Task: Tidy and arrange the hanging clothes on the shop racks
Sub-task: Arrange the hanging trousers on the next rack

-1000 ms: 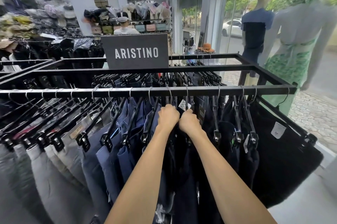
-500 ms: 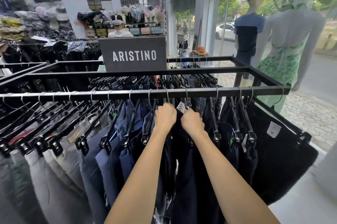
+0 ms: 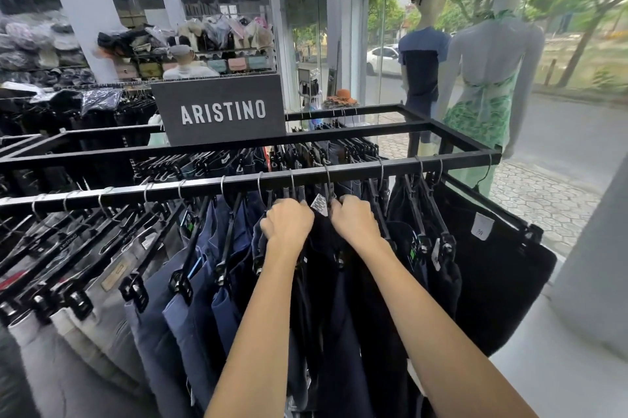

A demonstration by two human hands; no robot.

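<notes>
Both hands have drawn slightly apart since the earlier frame, where the knuckles touched; a gap now lies between them. Two bare forearms reach up from the lower edge. The left hand and the right hand are each clenched, knuckles toward the camera, on the top edge of the dark navy trousers hanging at the middle of the rack; the fingertips are hidden behind the cloth. A white barcode tag shows in the gap between the hands.

Left of the left hand hang mid-blue trousers, then pale grey trousers, all on black plastic clip hangers tilted to the left. Right of the right hand hang more dark garments, ending with a wide black fabric piece at the rack's right end.

All hooks sit on the black square-section metal rail just above the hands. On the frame's far side stands a dark grey sign reading ARISTINO. Beyond it are shelves of bagged goods. At the window stand a mannequin in a blue T-shirt and a mannequin in a green patterned dress; a white car is visible outside.
</notes>
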